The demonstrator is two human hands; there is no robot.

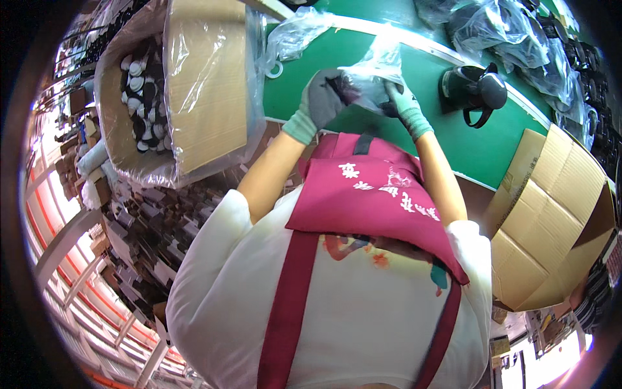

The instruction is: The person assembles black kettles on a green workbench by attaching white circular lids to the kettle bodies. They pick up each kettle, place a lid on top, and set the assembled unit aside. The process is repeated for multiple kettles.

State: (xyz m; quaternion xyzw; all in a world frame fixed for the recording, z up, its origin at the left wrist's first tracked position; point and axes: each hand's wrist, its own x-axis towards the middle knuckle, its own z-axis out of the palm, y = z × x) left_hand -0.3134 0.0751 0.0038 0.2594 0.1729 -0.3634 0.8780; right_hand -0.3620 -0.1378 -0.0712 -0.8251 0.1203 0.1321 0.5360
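Over the near side of the green worktable (291, 97), a clear plastic bag (370, 81) is held between my two gloved hands, its loose end reaching away from me. My left hand (322, 97), in a grey and pale green glove, is closed on the bag's left side. On the opposite side, my right hand (405, 107), in a matching glove, grips the bag with fingers partly behind the plastic. Something darker shows through the film, but glare hides what it is. To the right of my right hand stands a black lidded jug (476, 94) with a handle.
At left, a plastic-lined carton (207, 84) holds several black-and-white parts (146, 104). An open cardboard box (544, 214) stands at right. Beyond a pale rail (440, 48) lie bagged dark items (499, 29). Another plastic bag (298, 32) and a white ring (275, 70) lie on the table's left.
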